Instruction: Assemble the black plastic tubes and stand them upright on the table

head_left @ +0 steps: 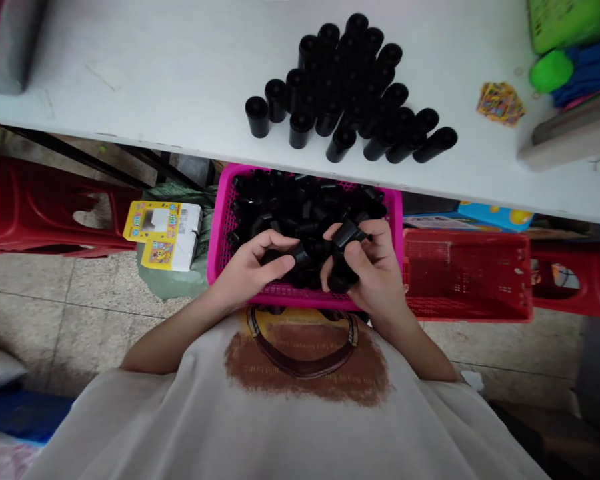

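Above a pink plastic basket [214, 247] full of small black plastic parts [305, 207], both of my hands are at work. My left hand [253, 263] is closed on a black plastic piece [299, 255], pinched between thumb and fingers. A black cylindrical part [349, 233] is gripped in my right hand [377, 267], and another dark piece [341, 275] shows lower in the same hand. The two hands are a little apart. On the white table [155, 80] beyond stands a cluster of black tubes [300, 127], mostly upright, some leaning at the right.
An empty-looking red crate [467, 310] sits right of the basket, near red stools [25, 207]. To the left lies a yellow and white box [187, 243]. The table also bears a pile of small cards [500, 103] and a green round object [551, 71].
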